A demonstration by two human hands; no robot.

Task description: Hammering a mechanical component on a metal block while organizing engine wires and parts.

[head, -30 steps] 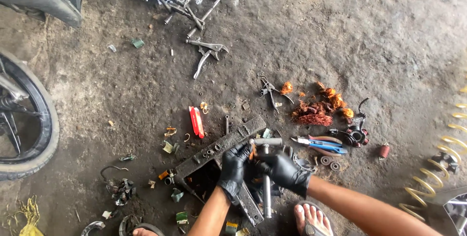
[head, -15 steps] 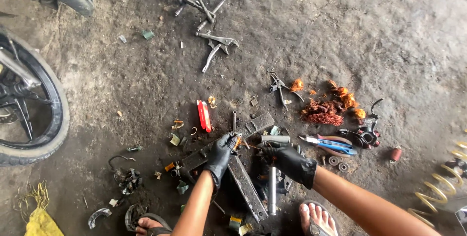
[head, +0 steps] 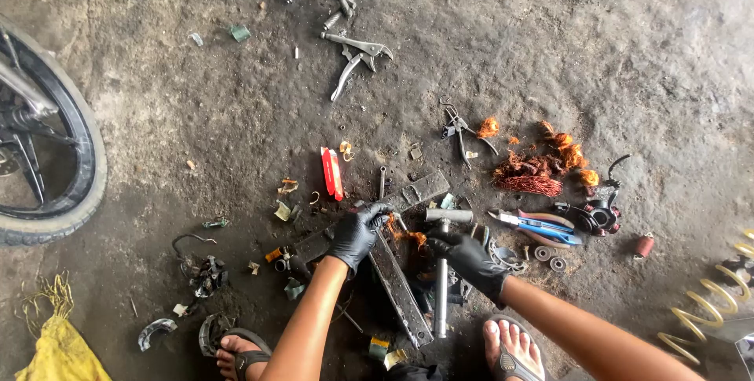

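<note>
Two gloved hands are closed on work: left hand (head: 357, 233) on stiff, heavy bar (head: 400, 291); right hand (head: 470, 259) by steel T-tool (head: 441, 287); copper strands (head: 408, 236) are judged fragile.

Dirty grey concrete floor (head: 597, 43) in flat daylight, a motorcycle wheel (head: 47, 161) at left.

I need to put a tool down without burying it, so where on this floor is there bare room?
The widest bare patch is the upper right floor, beyond the copper wire pile. Another lies between the motorcycle wheel and the red tool, below the locking pliers. Around the left hand and right hand it is crowded with parts.
</note>
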